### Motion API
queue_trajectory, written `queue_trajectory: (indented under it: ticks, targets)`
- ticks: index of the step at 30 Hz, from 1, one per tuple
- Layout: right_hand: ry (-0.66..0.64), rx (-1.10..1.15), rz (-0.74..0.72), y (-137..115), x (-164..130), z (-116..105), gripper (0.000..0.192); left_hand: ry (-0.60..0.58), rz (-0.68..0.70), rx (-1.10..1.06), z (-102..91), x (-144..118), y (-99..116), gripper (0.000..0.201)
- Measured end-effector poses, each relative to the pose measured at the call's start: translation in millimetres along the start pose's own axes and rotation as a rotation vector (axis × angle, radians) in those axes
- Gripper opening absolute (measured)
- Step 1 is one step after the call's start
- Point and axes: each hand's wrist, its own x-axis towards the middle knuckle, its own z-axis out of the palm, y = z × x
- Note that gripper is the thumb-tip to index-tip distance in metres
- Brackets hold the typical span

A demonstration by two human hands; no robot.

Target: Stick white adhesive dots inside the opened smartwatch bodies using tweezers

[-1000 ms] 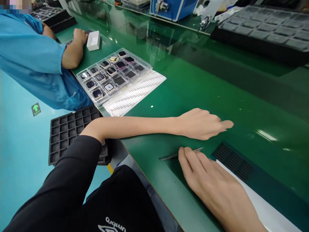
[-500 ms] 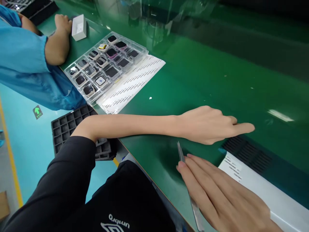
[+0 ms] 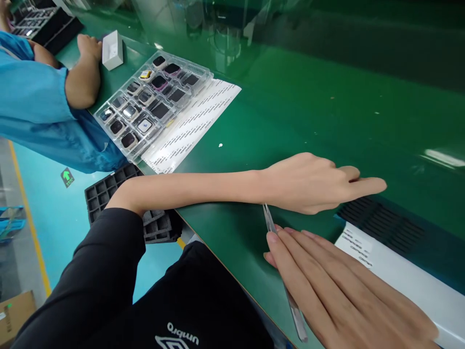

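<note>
My left hand (image 3: 310,183) reaches across the green tabletop, back upward, fingers curled and one digit pointing right. Whatever its fingers may hold is hidden under it. My right hand (image 3: 330,286) is closed on metal tweezers (image 3: 269,220), gripped between thumb and fingertips. Their tips point away from me and meet the edge of my left wrist in the view; contact cannot be made out. Close to both hands lies a white label sheet (image 3: 403,291) printed with small dark marks, beside a dark slotted panel (image 3: 381,225).
A clear plastic tray (image 3: 132,154) of watch faces rests partly on a printed label sheet (image 3: 203,118). Behind it, a co-worker's arm (image 3: 83,80) lies near a white box (image 3: 112,51). Black compartment trays (image 3: 158,225) sit below the table edge. A white scrap (image 3: 220,145) lies on the table.
The view has shifted slightly. My left hand sits a little higher and further right. The tweezers' tips have come up to my left wrist's edge, still held in my right hand.
</note>
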Motion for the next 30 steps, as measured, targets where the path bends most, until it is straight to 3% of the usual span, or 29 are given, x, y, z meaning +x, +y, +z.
queue_trajectory:
  ticks: [30]
  targets:
    - [0.048,0.081,0.117,5,-2,15,0.049,0.048,0.012,0.005,2.0,1,0,0.051]
